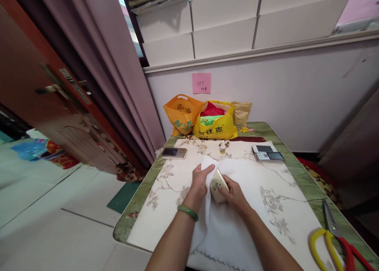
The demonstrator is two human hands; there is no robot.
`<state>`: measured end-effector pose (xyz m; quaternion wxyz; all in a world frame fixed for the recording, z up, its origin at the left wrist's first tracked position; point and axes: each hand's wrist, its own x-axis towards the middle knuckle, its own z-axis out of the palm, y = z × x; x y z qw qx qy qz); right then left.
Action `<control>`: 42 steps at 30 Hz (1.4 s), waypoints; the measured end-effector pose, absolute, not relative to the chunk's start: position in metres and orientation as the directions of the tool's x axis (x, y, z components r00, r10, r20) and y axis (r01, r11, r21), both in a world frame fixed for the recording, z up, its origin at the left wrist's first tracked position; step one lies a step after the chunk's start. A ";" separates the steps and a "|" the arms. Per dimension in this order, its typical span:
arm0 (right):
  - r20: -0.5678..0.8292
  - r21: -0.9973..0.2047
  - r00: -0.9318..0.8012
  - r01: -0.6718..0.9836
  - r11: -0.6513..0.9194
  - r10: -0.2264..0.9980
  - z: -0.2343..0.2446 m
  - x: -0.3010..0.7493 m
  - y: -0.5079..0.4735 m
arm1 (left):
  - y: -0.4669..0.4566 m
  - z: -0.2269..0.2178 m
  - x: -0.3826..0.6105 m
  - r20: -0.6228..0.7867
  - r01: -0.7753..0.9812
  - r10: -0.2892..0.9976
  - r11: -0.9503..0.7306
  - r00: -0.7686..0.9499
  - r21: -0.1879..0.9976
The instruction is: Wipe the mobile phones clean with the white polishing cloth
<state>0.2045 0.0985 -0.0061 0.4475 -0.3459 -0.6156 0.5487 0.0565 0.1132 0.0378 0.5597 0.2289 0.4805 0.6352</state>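
My right hand (236,192) grips a gold mobile phone (217,192) by its right side, with its back and round camera part facing me. In my left hand (200,181), just beside it, is a bunched-up edge of a white cloth (233,227), pinched under the thumb. The raised fold of cloth stands close along the phone's left edge; whether they touch I cannot tell. The rest of the cloth lies spread on the table beneath both hands and hangs toward me, showing a zigzag-cut edge. A green bangle (187,213) circles my left wrist.
On the floral-covered table (154,207) lie a keypad phone (174,153) at left, more phones (268,154) at right, and large scissors (334,231) at the near right. A small bottle (222,147), an orange bag (182,115) and a yellow bag (214,127) stand at the back.
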 end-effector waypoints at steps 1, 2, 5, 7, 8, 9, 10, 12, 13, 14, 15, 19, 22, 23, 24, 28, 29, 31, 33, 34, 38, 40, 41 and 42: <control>0.188 -0.982 -0.338 -0.060 0.178 0.922 -0.006 0.204 0.097 | 0.113 0.036 0.057 -0.255 -0.483 0.930 0.102 -0.264 0.870; 0.183 -0.983 -0.321 -0.052 0.175 0.929 -0.006 0.203 0.096 | 0.112 0.035 0.058 -0.262 -0.481 0.928 0.109 -0.265 0.870; 0.133 -0.990 -0.267 0.002 0.139 0.955 -0.010 0.200 0.095 | 0.107 0.031 0.057 -0.282 -0.506 0.922 0.116 -0.265 0.855; 0.119 -0.991 -0.199 0.036 0.129 0.973 -0.012 0.198 0.095 | 0.102 0.029 0.058 -0.289 -0.534 0.921 0.111 -0.262 0.838; 0.120 -0.991 -0.162 0.038 0.128 0.979 -0.013 0.197 0.096 | 0.100 0.028 0.060 -0.292 -0.546 0.921 0.110 -0.258 0.830; 0.121 -0.992 -0.125 0.028 0.126 0.985 -0.013 0.196 0.096 | 0.097 0.028 0.063 -0.296 -0.556 0.921 0.112 -0.252 0.823; 0.120 -0.993 -0.085 0.008 0.121 0.989 -0.013 0.195 0.096 | 0.094 0.027 0.068 -0.301 -0.565 0.921 0.115 -0.247 0.817; 0.104 -0.993 -0.010 -0.054 0.103 0.995 -0.012 0.194 0.096 | 0.088 0.025 0.079 -0.320 -0.578 0.914 0.125 -0.249 0.807; 0.090 -0.992 0.025 -0.085 0.092 0.996 -0.012 0.193 0.096 | 0.085 0.024 0.086 -0.328 -0.582 0.910 0.127 -0.254 0.803; 0.079 -0.991 0.060 -0.107 0.086 0.995 -0.011 0.193 0.096 | 0.082 0.022 0.092 -0.333 -0.580 0.905 0.125 -0.266 0.805; 0.071 -0.989 0.094 -0.123 0.082 0.993 -0.011 0.193 0.095 | 0.079 0.021 0.098 -0.332 -0.571 0.900 0.120 -0.282 0.812; 0.044 -0.982 0.204 -0.170 0.080 0.978 -0.010 0.195 0.096 | 0.065 0.020 0.111 -0.264 -0.431 0.910 0.109 -0.318 0.896; 0.033 -0.979 0.249 -0.185 0.081 0.968 -0.010 0.196 0.098 | 0.052 0.019 0.113 -0.171 -0.247 0.943 0.100 -0.285 0.964; 0.029 -0.980 0.254 -0.184 0.078 0.967 -0.010 0.196 0.099 | 0.049 0.019 0.113 -0.147 -0.201 0.950 0.092 -0.274 0.975; 0.022 -0.980 0.253 -0.186 0.071 0.967 -0.010 0.196 0.100 | 0.046 0.018 0.113 -0.135 -0.181 0.953 0.087 -0.270 0.980; 0.001 -0.980 0.178 -0.194 0.037 0.984 -0.011 0.192 0.098 | 0.053 0.019 0.111 -0.187 -0.329 0.914 0.063 -0.361 0.942; 0.012 -0.984 0.143 -0.175 0.038 0.990 -0.012 0.191 0.097 | 0.060 0.021 0.108 -0.206 -0.372 0.891 0.045 -0.405 0.927; 0.049 -0.991 0.074 -0.120 0.058 0.996 -0.012 0.189 0.094 | 0.080 0.026 0.100 -0.217 -0.418 0.866 0.011 -0.450 0.908; 0.086 -0.994 0.032 -0.067 0.088 0.996 -0.013 0.187 0.092 | 0.102 0.033 0.089 -0.189 -0.432 0.899 0.000 -0.395 0.902; 0.102 -0.994 0.018 -0.045 0.102 0.995 -0.014 0.186 0.091 | 0.112 0.036 0.084 -0.171 -0.423 0.914 0.000 -0.367 0.906; 0.119 -0.993 -0.020 -0.024 0.119 0.993 -0.017 0.186 0.091 | 0.129 0.040 0.077 -0.132 -0.336 0.918 -0.002 -0.375 0.942; 0.086 -0.993 0.039 -0.079 0.089 0.996 -0.018 0.187 0.093 | 0.120 0.036 0.084 -0.135 -0.321 0.937 0.026 -0.323 0.947; 0.064 -0.991 0.086 -0.110 0.073 0.994 -0.019 0.188 0.094 | 0.113 0.033 0.090 -0.141 -0.320 0.946 0.043 -0.291 0.946; 0.047 -0.989 0.131 -0.133 0.064 0.990 -0.018 0.189 0.095 | 0.104 0.031 0.095 -0.149 -0.322 0.953 0.058 -0.265 0.945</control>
